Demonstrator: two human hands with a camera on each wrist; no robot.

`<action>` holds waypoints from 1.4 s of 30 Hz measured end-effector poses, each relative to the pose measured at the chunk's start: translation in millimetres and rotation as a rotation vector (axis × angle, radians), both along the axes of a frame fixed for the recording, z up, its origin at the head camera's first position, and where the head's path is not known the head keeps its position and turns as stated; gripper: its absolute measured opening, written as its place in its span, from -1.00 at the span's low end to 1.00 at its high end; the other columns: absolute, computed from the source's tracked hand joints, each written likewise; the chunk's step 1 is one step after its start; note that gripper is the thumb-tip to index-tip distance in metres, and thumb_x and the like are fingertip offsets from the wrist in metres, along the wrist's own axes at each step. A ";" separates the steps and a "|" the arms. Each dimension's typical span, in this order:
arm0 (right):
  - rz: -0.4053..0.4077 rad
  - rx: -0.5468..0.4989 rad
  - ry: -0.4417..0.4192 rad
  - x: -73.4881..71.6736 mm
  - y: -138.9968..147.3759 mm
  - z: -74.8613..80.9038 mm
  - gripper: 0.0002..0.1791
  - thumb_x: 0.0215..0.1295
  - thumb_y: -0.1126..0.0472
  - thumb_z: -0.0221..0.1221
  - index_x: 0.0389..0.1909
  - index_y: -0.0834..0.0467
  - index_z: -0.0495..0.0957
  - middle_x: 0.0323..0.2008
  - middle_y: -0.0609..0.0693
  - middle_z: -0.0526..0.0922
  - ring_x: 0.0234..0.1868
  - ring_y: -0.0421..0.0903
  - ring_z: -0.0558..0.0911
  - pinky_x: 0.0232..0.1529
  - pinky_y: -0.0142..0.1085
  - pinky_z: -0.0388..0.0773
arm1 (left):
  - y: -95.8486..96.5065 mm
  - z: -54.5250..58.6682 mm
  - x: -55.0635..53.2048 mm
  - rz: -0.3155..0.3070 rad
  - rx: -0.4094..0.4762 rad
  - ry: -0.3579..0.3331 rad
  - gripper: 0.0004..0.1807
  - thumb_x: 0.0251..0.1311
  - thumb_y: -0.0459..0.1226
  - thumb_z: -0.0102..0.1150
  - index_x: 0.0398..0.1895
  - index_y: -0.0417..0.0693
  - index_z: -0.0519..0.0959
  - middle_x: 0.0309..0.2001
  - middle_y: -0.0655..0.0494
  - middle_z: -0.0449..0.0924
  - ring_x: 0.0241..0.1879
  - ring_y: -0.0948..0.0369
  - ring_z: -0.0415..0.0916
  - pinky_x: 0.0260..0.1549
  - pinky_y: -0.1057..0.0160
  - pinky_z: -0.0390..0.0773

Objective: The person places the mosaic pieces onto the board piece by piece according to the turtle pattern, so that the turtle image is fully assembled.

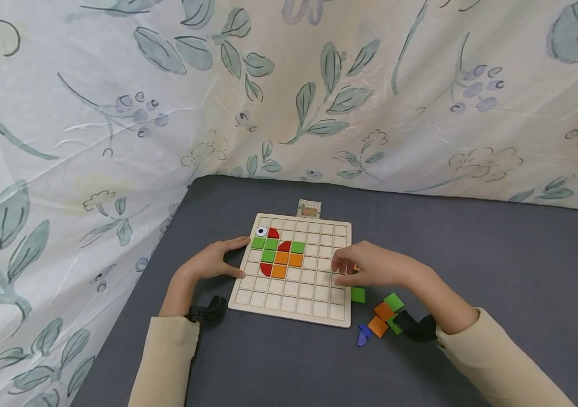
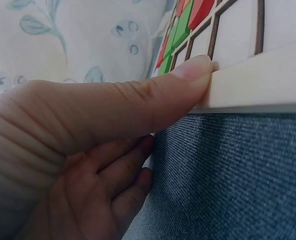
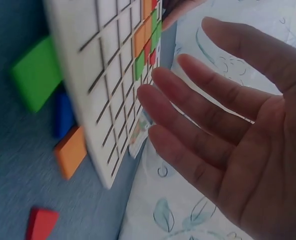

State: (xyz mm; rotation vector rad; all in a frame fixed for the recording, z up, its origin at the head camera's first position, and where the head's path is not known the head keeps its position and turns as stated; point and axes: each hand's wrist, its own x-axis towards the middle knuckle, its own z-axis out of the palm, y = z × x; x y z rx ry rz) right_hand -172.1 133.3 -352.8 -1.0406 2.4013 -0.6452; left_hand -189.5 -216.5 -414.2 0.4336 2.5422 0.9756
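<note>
A pale wooden grid board lies on the dark cloth. In its left part sit an eye tile, rounded red pieces, green squares and orange squares. My left hand touches the board's left edge with thumb and fingers spread apart; in the left wrist view the thumb lies straight against the wooden rim. Over the board's right edge hovers my right hand. Its fingers are loosely bent in the right wrist view, with nothing between them and the thumb.
Right of the board lie a green tile, orange tiles and blue pieces. The right wrist view adds a blue piece and a red one. Behind the board is a small picture card; patterned fabric hangs beyond.
</note>
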 end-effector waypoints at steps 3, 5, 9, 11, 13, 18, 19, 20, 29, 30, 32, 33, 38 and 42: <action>-0.009 -0.001 0.012 6.9 10.6 0.0 -0.80 0.22 0.11 0.19 -0.23 0.14 0.56 -0.31 -0.14 0.58 -0.25 -0.18 0.55 -0.19 -0.23 0.54 | -0.2 0.3 -0.4 0.004 -0.001 0.002 -0.06 -0.13 -0.25 0.43 0.38 -0.13 0.16 0.40 -0.11 0.05 0.38 -0.12 -0.06 0.24 -0.14 0.14; -0.014 -0.004 0.020 12.2 18.4 0.5 -0.81 0.20 0.13 0.21 -0.23 0.14 0.56 -0.30 -0.12 0.59 -0.23 -0.13 0.56 -0.17 -0.18 0.54 | 0.0 0.8 -0.4 0.003 0.001 0.003 -0.06 -0.12 -0.25 0.43 0.38 -0.13 0.16 0.40 -0.12 0.05 0.38 -0.12 -0.06 0.24 -0.14 0.14; -0.021 -0.017 0.034 21.9 36.8 -0.8 -0.82 0.19 0.17 0.22 -0.21 0.13 0.56 -0.25 -0.10 0.60 -0.18 -0.08 0.58 -0.15 -0.17 0.55 | 0.0 0.6 0.7 0.002 0.000 0.008 -0.06 -0.12 -0.25 0.43 0.38 -0.14 0.17 0.40 -0.12 0.06 0.38 -0.13 -0.05 0.24 -0.15 0.13; -0.025 -0.026 0.050 25.6 46.1 -2.8 -0.82 0.18 0.16 0.22 -0.20 0.11 0.57 -0.24 -0.11 0.60 -0.17 -0.09 0.58 -0.15 -0.18 0.55 | -0.3 -0.8 1.3 0.006 -0.004 0.011 -0.06 -0.12 -0.24 0.43 0.37 -0.13 0.17 0.39 -0.12 0.06 0.37 -0.13 -0.05 0.24 -0.15 0.13; -0.024 -0.039 0.063 28.8 54.1 -5.4 -0.82 0.18 0.16 0.22 -0.20 0.08 0.57 -0.23 -0.12 0.60 -0.17 -0.10 0.58 -0.16 -0.19 0.55 | -1.1 -2.9 2.0 0.009 -0.010 0.014 -0.07 -0.12 -0.23 0.43 0.37 -0.13 0.18 0.39 -0.13 0.07 0.37 -0.13 -0.04 0.24 -0.16 0.12; -0.023 -0.078 0.095 37.3 70.2 -12.7 -0.82 0.16 0.17 0.25 -0.21 0.08 0.57 -0.23 -0.12 0.60 -0.20 -0.11 0.59 -0.22 -0.23 0.57 | -1.6 -6.1 3.1 0.017 -0.006 0.003 -0.07 -0.12 -0.23 0.43 0.37 -0.12 0.18 0.39 -0.12 0.07 0.38 -0.13 -0.05 0.25 -0.15 0.12; -0.025 -0.084 0.103 38.8 72.8 -14.3 -0.82 0.15 0.18 0.26 -0.21 0.08 0.57 -0.23 -0.11 0.60 -0.20 -0.11 0.59 -0.23 -0.25 0.58 | -1.5 -5.9 3.2 0.016 -0.004 0.004 -0.07 -0.13 -0.23 0.43 0.37 -0.12 0.18 0.39 -0.12 0.07 0.38 -0.13 -0.05 0.25 -0.15 0.12; -0.025 -0.087 0.117 40.2 75.2 -16.1 -0.81 0.14 0.19 0.26 -0.22 0.09 0.57 -0.23 -0.10 0.60 -0.21 -0.12 0.59 -0.24 -0.26 0.58 | -1.2 -5.4 3.3 0.019 0.000 0.001 -0.07 -0.13 -0.24 0.43 0.37 -0.12 0.18 0.39 -0.11 0.07 0.38 -0.12 -0.05 0.25 -0.15 0.12; -0.065 -0.088 0.203 45.8 90.8 -28.4 -0.79 0.09 0.27 0.27 -0.21 0.09 0.58 -0.23 -0.13 0.59 -0.25 -0.19 0.57 -0.32 -0.31 0.56 | -1.1 -4.9 -0.4 0.010 -0.004 0.013 -0.06 -0.14 -0.24 0.44 0.37 -0.13 0.18 0.39 -0.12 0.07 0.37 -0.12 -0.04 0.25 -0.14 0.13; -0.069 -0.089 0.209 46.3 91.7 -29.4 -0.78 0.09 0.27 0.27 -0.21 0.08 0.58 -0.24 -0.13 0.59 -0.25 -0.20 0.57 -0.32 -0.31 0.56 | -1.0 -5.3 -0.5 0.014 -0.003 0.011 -0.07 -0.14 -0.24 0.43 0.37 -0.13 0.18 0.39 -0.11 0.07 0.38 -0.12 -0.05 0.25 -0.14 0.12; -0.078 -0.086 0.219 47.1 93.3 -30.9 -0.77 0.07 0.28 0.28 -0.21 0.07 0.58 -0.23 -0.14 0.59 -0.24 -0.21 0.57 -0.31 -0.30 0.56 | -0.7 -5.7 -0.2 0.022 0.000 0.006 -0.07 -0.14 -0.24 0.44 0.37 -0.12 0.19 0.39 -0.10 0.07 0.38 -0.11 -0.05 0.26 -0.14 0.12; -0.079 -0.086 0.224 47.4 94.1 -31.5 -0.76 0.06 0.29 0.28 -0.21 0.07 0.58 -0.23 -0.14 0.59 -0.24 -0.20 0.57 -0.31 -0.29 0.57 | -0.7 -5.7 0.1 0.024 0.004 0.005 -0.07 -0.14 -0.24 0.44 0.37 -0.12 0.19 0.40 -0.10 0.07 0.38 -0.11 -0.05 0.26 -0.13 0.11; -0.088 -0.075 0.250 49.0 96.5 -35.3 -0.71 0.00 0.33 0.30 -0.19 0.07 0.58 -0.20 -0.15 0.59 -0.20 -0.18 0.57 -0.26 -0.27 0.57 | -0.3 -2.7 2.4 0.002 0.005 0.031 -0.05 -0.15 -0.17 0.45 0.36 -0.11 0.20 0.39 -0.12 0.09 0.37 -0.14 -0.03 0.24 -0.16 0.13; -0.087 -0.048 0.271 50.0 96.6 -39.9 -0.67 -0.03 0.33 0.32 -0.17 0.09 0.59 -0.17 -0.15 0.60 -0.15 -0.16 0.57 -0.21 -0.24 0.57 | -0.6 -2.1 3.3 -0.001 0.005 0.037 -0.05 -0.15 -0.17 0.45 0.36 -0.11 0.20 0.39 -0.12 0.09 0.37 -0.14 -0.03 0.24 -0.16 0.13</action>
